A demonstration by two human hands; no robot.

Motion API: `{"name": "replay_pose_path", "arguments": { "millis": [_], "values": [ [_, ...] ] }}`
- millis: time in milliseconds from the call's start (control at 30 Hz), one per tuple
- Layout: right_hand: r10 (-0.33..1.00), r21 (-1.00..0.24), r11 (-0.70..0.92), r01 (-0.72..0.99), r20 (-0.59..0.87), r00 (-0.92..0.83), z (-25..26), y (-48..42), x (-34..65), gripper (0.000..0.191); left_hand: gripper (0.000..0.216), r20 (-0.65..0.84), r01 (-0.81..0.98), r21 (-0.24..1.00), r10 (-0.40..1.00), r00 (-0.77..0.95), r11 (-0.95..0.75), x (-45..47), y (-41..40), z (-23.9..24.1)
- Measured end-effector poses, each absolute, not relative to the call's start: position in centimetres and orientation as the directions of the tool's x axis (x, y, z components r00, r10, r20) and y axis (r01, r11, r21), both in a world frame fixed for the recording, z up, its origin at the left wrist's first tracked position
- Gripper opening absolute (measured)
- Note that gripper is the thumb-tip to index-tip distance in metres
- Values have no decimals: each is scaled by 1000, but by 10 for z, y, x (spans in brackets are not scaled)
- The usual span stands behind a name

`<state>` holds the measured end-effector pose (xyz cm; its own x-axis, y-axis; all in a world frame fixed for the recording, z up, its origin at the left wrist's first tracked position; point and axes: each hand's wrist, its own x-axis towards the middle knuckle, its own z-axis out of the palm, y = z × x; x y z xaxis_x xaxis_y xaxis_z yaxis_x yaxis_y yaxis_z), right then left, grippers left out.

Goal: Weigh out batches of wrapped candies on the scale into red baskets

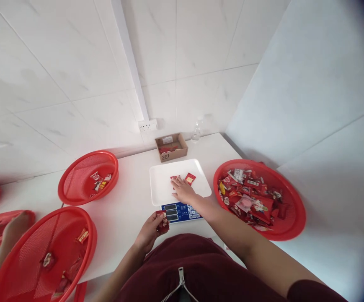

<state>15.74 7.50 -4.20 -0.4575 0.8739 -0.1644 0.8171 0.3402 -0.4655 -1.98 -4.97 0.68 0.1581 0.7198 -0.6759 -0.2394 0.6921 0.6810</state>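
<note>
My left hand [147, 230] is closed around red snack packets [163, 223], held in front of the scale near the table's front edge. My right hand [183, 191] reaches over the white weighing tray [159, 191]. Its fingers are stretched out and rest on a red packet [174, 178], which they partly cover. Just right of those fingertips, another red packet [190, 178] with a pale yellow print lies flat on the tray. Below the tray shows the scale's blue keypad panel [183, 212] with dark display windows, partly hidden by my right forearm.
On the right stands a red basket [298, 209] heaped with mixed packets. Two red baskets [64, 184] [92, 235] on the left hold a few packets. Behind the scale are a cardboard box [174, 155] and a clear bottle [197, 130]. Another person's hand [15, 228] is at far left.
</note>
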Motion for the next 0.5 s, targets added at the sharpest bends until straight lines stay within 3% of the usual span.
{"name": "replay_pose_path", "arguments": {
  "millis": [67, 167, 233, 300, 400, 500],
  "values": [
    [870, -511, 336, 791, -153, -468, -39, 77, 161, 63, 48, -690, -237, 672, 709, 144, 702, -17, -49, 6],
    [923, -629, 303, 716, 5, -385, -35, 71, 184, 59, 47, -711, -228, 654, 689, 138, 721, -13, -47, 3],
    [969, -701, 239, 671, 125, -215, -35, 60, 214, 52, 46, -717, -212, 648, 680, 152, 731, -10, -45, 2],
    [989, -749, 106, 654, 149, 11, -39, 47, 256, 47, 45, -709, -182, 659, 683, 175, 730, -5, -41, 3],
    [945, -737, -249, 628, -44, 323, -54, 26, 319, 45, 46, -697, -121, 681, 690, 196, 722, 4, -33, 5],
    [875, -575, -483, 660, -325, 358, -72, 11, 356, 45, 50, -682, -92, 702, 704, 197, 706, 16, -26, 7]
  ]
}}
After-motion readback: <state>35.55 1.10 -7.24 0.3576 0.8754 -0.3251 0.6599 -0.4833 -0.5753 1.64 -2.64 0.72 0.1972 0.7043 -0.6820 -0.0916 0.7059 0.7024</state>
